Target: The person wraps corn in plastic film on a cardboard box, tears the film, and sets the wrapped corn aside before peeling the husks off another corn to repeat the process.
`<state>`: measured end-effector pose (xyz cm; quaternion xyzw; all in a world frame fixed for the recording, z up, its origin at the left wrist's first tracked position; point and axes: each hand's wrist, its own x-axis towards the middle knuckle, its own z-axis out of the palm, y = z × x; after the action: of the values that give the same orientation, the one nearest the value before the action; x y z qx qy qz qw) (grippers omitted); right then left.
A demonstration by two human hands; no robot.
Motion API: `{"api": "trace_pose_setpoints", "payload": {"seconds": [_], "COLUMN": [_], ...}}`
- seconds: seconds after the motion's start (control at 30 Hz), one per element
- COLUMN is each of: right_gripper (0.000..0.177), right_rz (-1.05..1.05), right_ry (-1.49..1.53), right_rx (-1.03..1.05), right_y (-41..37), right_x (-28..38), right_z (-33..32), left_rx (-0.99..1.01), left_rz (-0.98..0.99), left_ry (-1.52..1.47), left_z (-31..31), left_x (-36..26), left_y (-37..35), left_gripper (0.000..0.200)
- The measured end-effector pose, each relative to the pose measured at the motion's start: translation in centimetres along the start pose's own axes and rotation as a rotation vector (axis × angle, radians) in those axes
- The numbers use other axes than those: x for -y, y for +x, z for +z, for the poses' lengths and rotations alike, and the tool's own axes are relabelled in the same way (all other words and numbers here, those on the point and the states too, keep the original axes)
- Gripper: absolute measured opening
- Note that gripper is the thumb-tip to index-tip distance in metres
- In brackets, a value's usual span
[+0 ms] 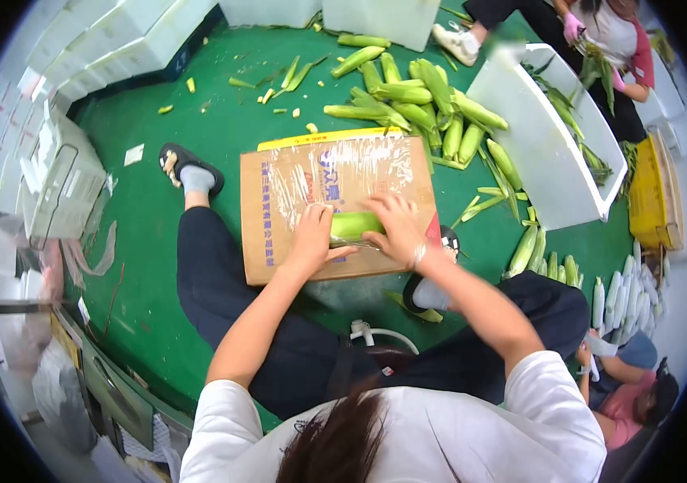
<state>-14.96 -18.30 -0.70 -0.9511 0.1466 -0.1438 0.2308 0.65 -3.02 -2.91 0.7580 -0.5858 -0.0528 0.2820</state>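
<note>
A green ear of corn lies crosswise over the near part of a cardboard box in front of me. My left hand is closed around its left end. Around the right end curl the fingers of my right hand, slightly blurred. Shiny clear plastic film covers part of the box top and shows under the corn's near edge. A yellow crate rim sticks out behind the box.
Unwrapped corn ears are heaped beyond the box. Wrapped-looking pale ears lie at the right. A white foam bin holds husks. A co-worker's pink-gloved hand is at top right; another person sits lower right.
</note>
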Motion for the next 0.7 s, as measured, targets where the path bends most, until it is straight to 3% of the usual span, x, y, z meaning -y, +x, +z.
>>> {"api": "trace_pose_setpoints", "payload": {"seconds": [0.03,0.07,0.13,0.17,0.23,0.27,0.33,0.37,0.4,0.43,0.47,0.5,0.53,0.57,0.6,0.63,0.67,0.7], "right_gripper": [0.058,0.058,0.044,0.044,0.027,0.01,0.011,0.017,0.017,0.014,0.019,0.023,0.028,0.029,0.033,0.039,0.047,0.047], "right_rz": [0.158,0.161,0.314,0.327,0.352,0.462,0.824,0.972,0.942,0.973,0.996,0.823,0.64,0.5,0.19,0.058,-0.073,-0.084], "right_ry": [0.073,0.065,-0.138,-0.139,0.031,0.155,0.541,0.871,0.852,0.585,0.305,0.261,0.229,0.061,0.077,0.0,-0.076,-0.088], "right_rx": [-0.185,-0.195,-0.006,-0.018,-0.231,-0.479,-0.398,-0.482,-0.525,-0.351,-0.203,-0.066,0.046,0.302,0.155,-0.025,-0.197,-0.212], "right_y": [-1.5,-3.5,-6.8,-8.1,-10.3,-9.7,-8.8,-7.9,-6.9,-5.7,-4.4,-4.8,-5.3,-5.8,-7.5,-7.9,-7.6,-6.3], "right_x": [1.2,2.0,2.7,1.2,-3.7,-4.1,-5.6,-5.9,-5.1,-3.7,-2.6,-1.3,0.0,2.6,5.0,6.2,6.5,5.9], "right_z": [-0.1,0.2,0.7,1.6,2.9,1.0,-1.5,-1.7,-2.3,-2.4,-2.1,0.4,2.8,4.5,4.8,4.1,3.6,3.6], "left_rx": [0.1,0.096,0.179,0.183,0.148,0.145,0.391,0.263,0.295,0.227,0.41,0.307,0.508,0.493,0.588,0.552,0.684,0.702], "left_rz": [-0.023,-0.01,0.095,0.112,0.126,0.137,0.071,0.174,0.204,0.272,0.22,0.341,0.288,0.315,0.265,0.318,0.173,0.024], "left_ry": [0.039,0.037,0.138,0.139,0.089,0.089,0.188,0.171,0.177,0.194,0.147,0.224,0.166,0.124,0.01,-0.039,-0.172,-0.231], "left_z": [-0.2,-0.2,-0.3,-0.6,-1.3,-1.7,-3.0,-3.0,-1.9,-1.5,-1.6,-1.8,-1.2,-1.9,-1.7,-1.6,-2.1,-3.0], "left_x": [0.7,1.2,1.8,1.9,1.8,1.3,-0.3,-1.6,-1.4,-2.0,-2.6,-3.4,-2.4,-2.3,-1.1,-0.2,-0.3,0.1], "left_y": [0.5,0.7,1.1,0.9,0.6,0.4,0.1,-0.6,-1.6,-2.5,-2.7,-3.1,-3.8,-4.2,-4.3,-4.0,-2.6,-1.6], "left_gripper": [0.076,0.076,0.074,0.074,0.068,0.068,0.059,0.045,0.04,0.042,0.043,0.045,0.047,0.051,0.06,0.066,0.07,0.067]}}
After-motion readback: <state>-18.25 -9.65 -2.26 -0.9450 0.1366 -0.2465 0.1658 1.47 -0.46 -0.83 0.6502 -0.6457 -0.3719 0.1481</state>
